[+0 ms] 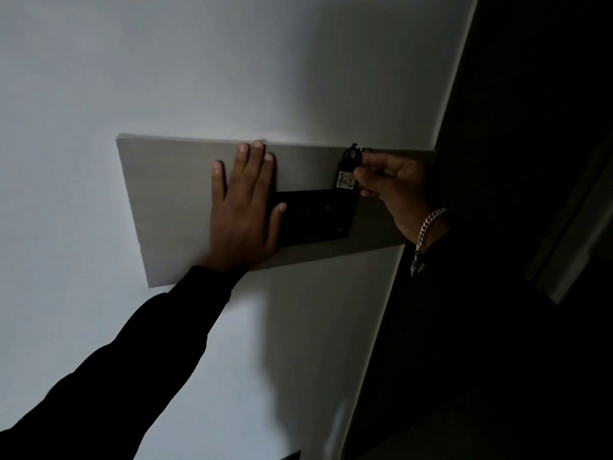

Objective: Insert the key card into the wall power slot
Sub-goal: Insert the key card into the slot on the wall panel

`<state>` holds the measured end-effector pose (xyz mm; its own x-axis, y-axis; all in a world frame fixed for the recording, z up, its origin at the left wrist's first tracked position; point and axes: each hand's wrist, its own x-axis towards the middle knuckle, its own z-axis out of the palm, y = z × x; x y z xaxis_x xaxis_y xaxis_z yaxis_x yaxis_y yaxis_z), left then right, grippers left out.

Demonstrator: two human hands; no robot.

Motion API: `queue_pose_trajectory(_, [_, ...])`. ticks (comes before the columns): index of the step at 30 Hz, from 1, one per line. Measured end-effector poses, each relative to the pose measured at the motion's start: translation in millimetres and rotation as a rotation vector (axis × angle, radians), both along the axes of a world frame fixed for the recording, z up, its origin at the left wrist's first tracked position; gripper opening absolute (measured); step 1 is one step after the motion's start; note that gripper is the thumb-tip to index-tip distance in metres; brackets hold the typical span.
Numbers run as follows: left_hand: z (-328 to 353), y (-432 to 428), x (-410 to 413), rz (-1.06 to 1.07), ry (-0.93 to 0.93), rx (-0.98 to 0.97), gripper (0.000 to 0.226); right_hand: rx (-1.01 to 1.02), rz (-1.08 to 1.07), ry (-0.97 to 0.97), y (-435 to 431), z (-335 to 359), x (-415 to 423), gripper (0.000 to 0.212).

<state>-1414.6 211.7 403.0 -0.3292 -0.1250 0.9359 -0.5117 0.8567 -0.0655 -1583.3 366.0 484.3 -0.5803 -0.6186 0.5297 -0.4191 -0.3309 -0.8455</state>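
- Broadly, the white wall fills most of the view, dim, with a dark doorway edge running from 1 o'clock down to 6 o'clock.
- Next in size, a grey panel is mounted on the wall, slanting across the middle of the view from 9 o'clock towards 3 o'clock.
- Spread flat on that panel, the left hand has its fingers fully open and holds nothing; its thumb lies over the left edge of the dark unit, seemingly bracing or feeling for position.
- At the panel's 4 o'clock side sits the black wall power slot, a dark plate with a small red light near its lower right corner.
- Just at 3 o'clock of the slot, the right hand, with a chain bracelet at the wrist, has its fingers closed in a pinch around the card's right edge.
- Smallest, the key card, black with a pale label reading 402 and a clip on top, stands upright at the slot's 1 o'clock corner, its lower end touching or just entering the unit; the dark hides which.
- By my judgement the card is brought and lined up; pushing it fully home is left, and no light shows power on yet.
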Motion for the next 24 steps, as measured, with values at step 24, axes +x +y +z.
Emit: queue_pose_trajectory(24, [-1, -22, -5, 0.583, 0.011, -0.232, 0.070, -0.045, 0.172, 0.199, -43, -34, -68, 0.014])
